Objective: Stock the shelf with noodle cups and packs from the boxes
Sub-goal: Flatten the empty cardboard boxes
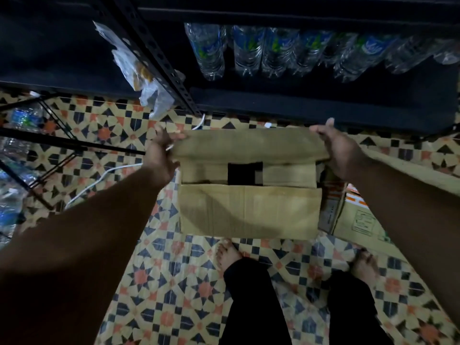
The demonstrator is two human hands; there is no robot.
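A plain brown cardboard box stands on the patterned floor in front of my feet, its flaps partly open with a dark gap in the middle. My left hand grips the left end of the far flap. My right hand grips the right end of the same flap. The box's contents are hidden in the dark gap. The dark metal shelf stands just beyond the box.
Water bottles line the lower shelf level. A plastic packet hangs on the shelf upright. A second printed box lies to the right. A white cable runs across the floor at left, near more bottles.
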